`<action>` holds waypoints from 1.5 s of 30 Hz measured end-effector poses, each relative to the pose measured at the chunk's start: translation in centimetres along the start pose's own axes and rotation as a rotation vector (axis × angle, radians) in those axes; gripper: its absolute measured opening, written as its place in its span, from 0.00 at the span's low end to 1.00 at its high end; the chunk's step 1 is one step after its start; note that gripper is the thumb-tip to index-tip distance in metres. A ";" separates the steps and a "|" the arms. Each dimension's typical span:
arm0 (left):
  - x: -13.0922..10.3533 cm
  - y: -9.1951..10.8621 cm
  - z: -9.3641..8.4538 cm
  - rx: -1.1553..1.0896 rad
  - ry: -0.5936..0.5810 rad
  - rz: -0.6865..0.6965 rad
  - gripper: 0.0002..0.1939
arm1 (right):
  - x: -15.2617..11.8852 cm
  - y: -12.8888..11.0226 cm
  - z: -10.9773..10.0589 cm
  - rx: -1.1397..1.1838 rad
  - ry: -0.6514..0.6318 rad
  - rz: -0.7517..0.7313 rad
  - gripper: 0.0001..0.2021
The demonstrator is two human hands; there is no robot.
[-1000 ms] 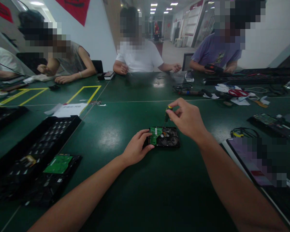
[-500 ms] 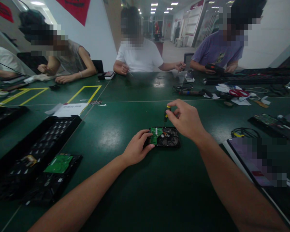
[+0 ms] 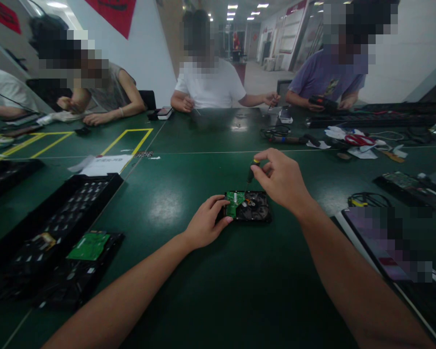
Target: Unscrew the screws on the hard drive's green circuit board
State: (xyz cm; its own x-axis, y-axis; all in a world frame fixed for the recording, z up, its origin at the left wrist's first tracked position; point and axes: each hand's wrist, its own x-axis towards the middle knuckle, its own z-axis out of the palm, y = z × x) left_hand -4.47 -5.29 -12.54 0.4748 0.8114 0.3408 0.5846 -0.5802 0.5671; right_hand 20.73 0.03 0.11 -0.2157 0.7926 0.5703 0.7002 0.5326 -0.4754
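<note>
Two bare hands meet at one small case: the right hand [image 3: 281, 182] has thumb and fingertips pinched on the dark, yellow-capped grip of a screwdriver [image 3: 252, 173], its thin shaft pointing down. The left hand [image 3: 206, 219] is clamped on the left end of a hard drive [image 3: 260, 207], flat just below the right fingertips. It should be rigid and dense for its size, its black casing perhaps slick; the rim seems the safest hold, since the green circuit board [image 3: 234, 203] beside the left fingertips looks fragile. Beneath both hands spreads a hard, glossy tabletop [image 3: 189, 295]. Farther out, left of the left fingers, lie a second drive [image 3: 70, 286] and a long, straight-walled tray [image 3: 109, 182].
</note>
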 end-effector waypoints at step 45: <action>-0.1 0.1 -0.1 -0.007 -0.001 -0.006 0.20 | 0.1 0.0 -0.2 -0.024 -0.009 -0.022 0.05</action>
State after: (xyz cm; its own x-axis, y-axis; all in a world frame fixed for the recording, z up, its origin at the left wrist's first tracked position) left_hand -4.56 -5.38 -12.42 0.4716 0.8149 0.3370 0.5831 -0.5749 0.5740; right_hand 20.81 0.02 0.32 -0.2377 0.7833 0.5744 0.7113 0.5431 -0.4462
